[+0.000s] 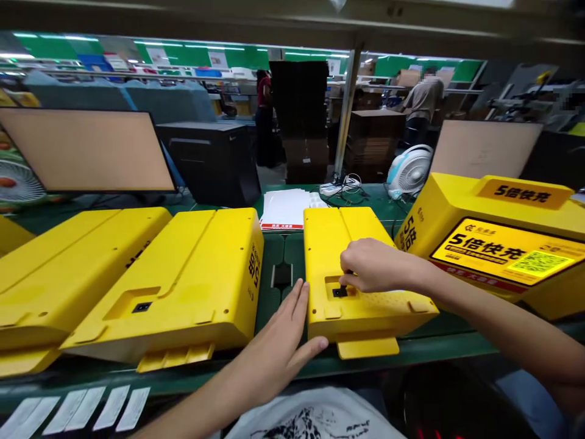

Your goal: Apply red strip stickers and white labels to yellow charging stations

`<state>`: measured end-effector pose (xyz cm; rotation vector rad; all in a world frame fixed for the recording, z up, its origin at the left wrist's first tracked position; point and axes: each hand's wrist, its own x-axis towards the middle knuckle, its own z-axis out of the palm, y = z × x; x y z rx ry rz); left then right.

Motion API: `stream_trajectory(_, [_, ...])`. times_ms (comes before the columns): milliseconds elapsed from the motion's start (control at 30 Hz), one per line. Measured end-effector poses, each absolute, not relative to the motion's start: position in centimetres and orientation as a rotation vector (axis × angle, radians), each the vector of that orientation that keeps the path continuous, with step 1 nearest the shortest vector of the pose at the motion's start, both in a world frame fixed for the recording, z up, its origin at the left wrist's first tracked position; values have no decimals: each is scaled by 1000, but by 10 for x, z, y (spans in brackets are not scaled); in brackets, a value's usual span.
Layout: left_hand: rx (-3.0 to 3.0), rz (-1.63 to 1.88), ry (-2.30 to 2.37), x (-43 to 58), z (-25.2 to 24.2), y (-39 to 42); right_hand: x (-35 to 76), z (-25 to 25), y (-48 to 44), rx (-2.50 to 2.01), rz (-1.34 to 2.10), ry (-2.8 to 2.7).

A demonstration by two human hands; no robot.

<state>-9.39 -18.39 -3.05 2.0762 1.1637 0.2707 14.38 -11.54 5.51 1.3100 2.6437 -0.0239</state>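
Note:
A yellow plastic unit (329, 244) lies flat in front of me, its recessed power socket facing up. The fingers of my right hand (368, 265) are closed on a black power plug (343, 290), which sits at the socket; how deep it goes in is hard to see. My left hand (287, 338) lies with fingers stretched out against the left side of the same unit. To the left is a second yellow unit (192, 262) with its socket (142, 307) bare, and beyond it another yellow unit (59, 262).
An upright yellow unit (498, 238) with a lit screen stands at right. Behind are white sheets (286, 207), a power strip (331, 189), a fan (411, 171), a monitor (86, 152) and a black case (210, 161). Several labels (112, 407) line the front edge. Two people stand farther back.

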Motion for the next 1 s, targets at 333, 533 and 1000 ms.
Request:
stream_trajectory(333, [1783, 887, 1409, -32, -102, -214, 129, 42, -116, 1197, 123, 2636])
stream_trajectory(533, [1849, 927, 1318, -42, -112, -212, 123, 32, -125, 1265, 25, 2643])
stream_trajectory(1000, [1170, 954, 752, -103, -121, -168, 233, -14, -187, 2858, 352, 2893])
